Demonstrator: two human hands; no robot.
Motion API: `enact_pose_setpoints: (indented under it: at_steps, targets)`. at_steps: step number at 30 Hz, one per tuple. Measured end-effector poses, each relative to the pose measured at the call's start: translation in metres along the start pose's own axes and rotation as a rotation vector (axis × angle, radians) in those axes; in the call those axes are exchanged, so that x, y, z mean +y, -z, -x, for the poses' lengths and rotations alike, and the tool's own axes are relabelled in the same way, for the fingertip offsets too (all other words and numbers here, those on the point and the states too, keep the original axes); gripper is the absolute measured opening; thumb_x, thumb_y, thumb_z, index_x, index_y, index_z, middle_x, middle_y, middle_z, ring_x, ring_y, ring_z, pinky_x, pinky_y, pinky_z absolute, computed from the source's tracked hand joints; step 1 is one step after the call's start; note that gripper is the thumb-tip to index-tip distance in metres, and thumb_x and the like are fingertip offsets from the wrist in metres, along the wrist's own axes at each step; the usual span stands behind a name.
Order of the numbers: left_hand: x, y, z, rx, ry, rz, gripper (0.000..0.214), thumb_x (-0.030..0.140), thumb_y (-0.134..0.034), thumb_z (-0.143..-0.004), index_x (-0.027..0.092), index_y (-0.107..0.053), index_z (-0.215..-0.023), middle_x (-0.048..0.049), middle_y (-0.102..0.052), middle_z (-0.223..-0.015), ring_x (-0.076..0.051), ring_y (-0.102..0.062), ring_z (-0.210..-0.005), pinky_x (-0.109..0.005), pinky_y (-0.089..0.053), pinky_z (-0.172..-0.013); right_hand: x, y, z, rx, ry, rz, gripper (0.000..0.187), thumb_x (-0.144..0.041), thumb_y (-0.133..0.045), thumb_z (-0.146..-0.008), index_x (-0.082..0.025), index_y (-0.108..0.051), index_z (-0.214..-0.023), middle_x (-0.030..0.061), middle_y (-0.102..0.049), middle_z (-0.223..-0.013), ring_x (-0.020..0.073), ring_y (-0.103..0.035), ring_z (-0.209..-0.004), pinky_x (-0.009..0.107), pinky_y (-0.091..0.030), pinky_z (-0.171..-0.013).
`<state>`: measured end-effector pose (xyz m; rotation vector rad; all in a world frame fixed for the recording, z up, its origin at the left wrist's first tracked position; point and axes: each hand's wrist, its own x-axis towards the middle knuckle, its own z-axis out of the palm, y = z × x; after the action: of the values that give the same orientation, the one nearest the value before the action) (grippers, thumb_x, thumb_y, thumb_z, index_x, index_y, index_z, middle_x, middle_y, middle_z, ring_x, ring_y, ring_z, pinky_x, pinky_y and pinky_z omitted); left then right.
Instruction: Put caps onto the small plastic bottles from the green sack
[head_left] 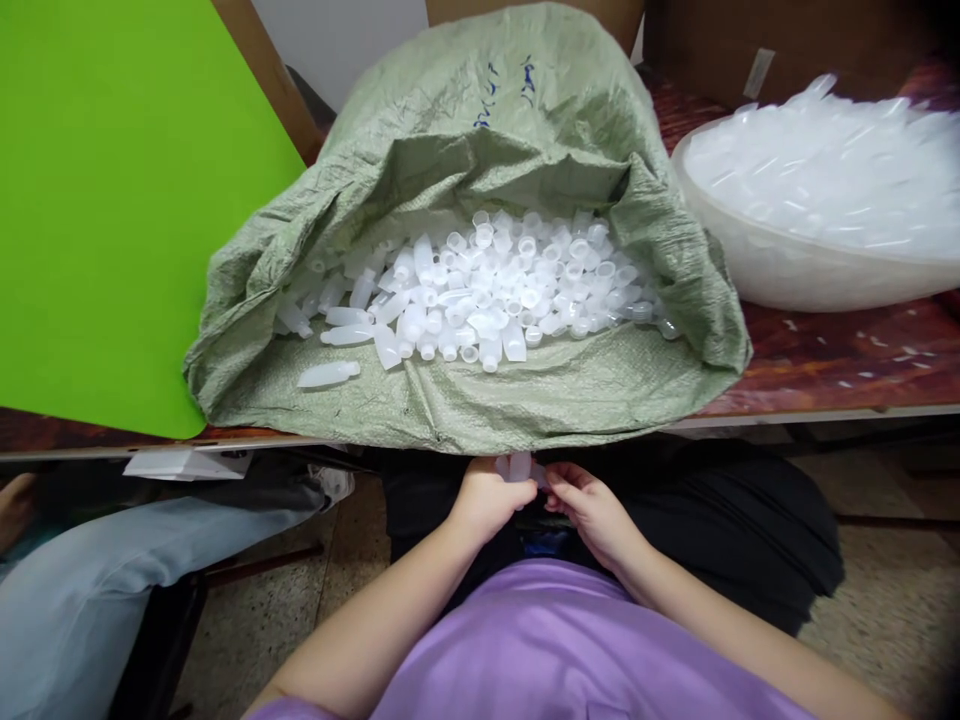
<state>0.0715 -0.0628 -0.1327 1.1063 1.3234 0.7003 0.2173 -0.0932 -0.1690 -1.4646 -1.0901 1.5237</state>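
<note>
My left hand (487, 500) is closed round a few translucent white plastic tubes (519, 466) just below the table's front edge. Close beside it, my right hand (589, 505) pinches the end of a tube at the left hand's thumb; whether that piece is separate I cannot tell. Above both hands lies a pale green woven sack (450, 400), its mouth gaping toward me. Many small translucent white tubes (487, 290) with open necks are heaped inside it. A single tube (328, 374) rests apart on the sack's front flap.
A large whitish bowl (780, 270) heaped with clear plastic pieces stands at the right on the red-brown table (840, 360). A bright green panel (127, 200) rises at the left. Cardboard boxes are behind. Another person's leg (97, 580) is at lower left.
</note>
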Motion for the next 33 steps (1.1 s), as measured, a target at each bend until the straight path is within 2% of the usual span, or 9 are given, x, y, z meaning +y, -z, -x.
enact_pose_setpoints:
  at_steps: [3,6,8,10,11,15,18,25,33]
  targets:
    - [-0.002,-0.004,-0.001,0.000,0.119,0.083,0.020,0.020,-0.066,-0.058,0.011,-0.068,-0.076,0.0014,-0.054,-0.053,-0.008,-0.043,-0.046,-0.020,-0.029,-0.042,-0.005,0.011,-0.005,0.049,0.039,0.136,0.036,-0.046,-0.058,-0.073,-0.015,-0.059,-0.092,0.0105,-0.062,-0.090,0.0212,-0.060,-0.079,0.036,-0.047,-0.073]
    - [-0.002,-0.004,-0.001,-0.008,0.185,0.186,0.030,0.029,-0.068,-0.062,0.012,-0.068,-0.086,0.0015,-0.054,-0.054,-0.007,-0.041,-0.045,-0.018,-0.028,-0.041,-0.026,0.032,-0.002,0.048,0.118,0.526,0.035,-0.039,-0.062,-0.071,-0.017,-0.061,-0.098,0.0128,-0.063,-0.099,0.0255,-0.060,-0.087,0.037,-0.047,-0.074]
    - [-0.001,-0.003,-0.002,0.019,0.201,0.231,0.032,0.034,-0.071,-0.061,0.013,-0.067,-0.085,0.0000,-0.058,-0.060,-0.008,-0.047,-0.049,-0.018,-0.032,-0.043,-0.053,0.045,0.005,-0.174,0.211,0.839,0.027,-0.038,-0.056,-0.078,-0.019,-0.064,-0.094,0.0099,-0.066,-0.090,0.0221,-0.063,-0.077,0.033,-0.049,-0.065]
    - [0.000,-0.002,-0.003,0.043,0.211,0.231,0.034,0.039,-0.072,-0.060,0.013,-0.065,-0.080,-0.0008,-0.060,-0.062,-0.009,-0.051,-0.052,-0.018,-0.033,-0.043,-0.087,0.054,0.010,-0.464,0.353,0.876,0.022,-0.037,-0.052,-0.082,-0.024,-0.065,-0.094,0.0032,-0.068,-0.086,0.0159,-0.063,-0.070,0.026,-0.049,-0.062]
    - [0.000,-0.002,-0.004,0.052,0.219,0.218,0.034,0.041,-0.072,-0.060,0.014,-0.064,-0.079,-0.0003,-0.059,-0.060,-0.009,-0.050,-0.051,-0.018,-0.031,-0.042,-0.105,0.057,0.010,-0.452,0.429,0.857,0.020,-0.037,-0.050,-0.085,-0.025,-0.064,-0.092,0.0012,-0.068,-0.085,0.0144,-0.063,-0.072,0.025,-0.049,-0.064]
    - [0.002,-0.001,-0.002,0.055,0.228,0.199,0.038,0.039,-0.073,-0.059,0.012,-0.065,-0.084,0.0023,-0.055,-0.054,-0.006,-0.040,-0.041,-0.018,-0.023,-0.038,-0.163,0.057,-0.016,0.259,0.596,1.016,0.021,-0.034,-0.048,-0.084,-0.020,-0.062,-0.090,0.0058,-0.065,-0.087,0.0196,-0.061,-0.076,0.031,-0.047,-0.066]
    - [0.001,0.000,0.002,0.011,0.217,0.185,0.045,0.036,-0.075,-0.055,0.011,-0.065,-0.092,0.0003,-0.060,-0.060,-0.006,-0.043,-0.043,-0.018,-0.024,-0.038,-0.180,0.053,-0.054,0.488,0.583,1.172,0.032,-0.038,-0.052,-0.081,-0.016,-0.059,-0.103,0.0112,-0.063,-0.092,0.0245,-0.059,-0.079,0.036,-0.046,-0.068]
    - [0.004,0.010,0.014,-0.108,0.221,0.224,0.059,0.036,-0.074,-0.062,0.014,-0.050,-0.112,0.0042,-0.058,-0.058,-0.006,-0.045,-0.041,-0.016,-0.032,-0.038,-0.170,0.048,-0.092,0.484,0.548,1.306,0.038,-0.045,-0.053,-0.081,-0.011,-0.061,-0.094,0.0168,-0.062,-0.092,0.0314,-0.056,-0.089,0.042,-0.043,-0.076]
    - [0.008,0.009,0.017,-0.270,0.249,0.408,0.043,0.030,-0.074,-0.063,0.014,-0.046,-0.091,-0.0123,-0.069,-0.088,-0.008,-0.054,-0.045,-0.017,-0.036,-0.034,-0.158,0.052,-0.081,0.418,0.601,1.288,0.030,-0.036,-0.049,-0.084,-0.012,-0.060,-0.099,0.0122,-0.064,-0.096,0.0267,-0.057,-0.090,0.037,-0.043,-0.077]
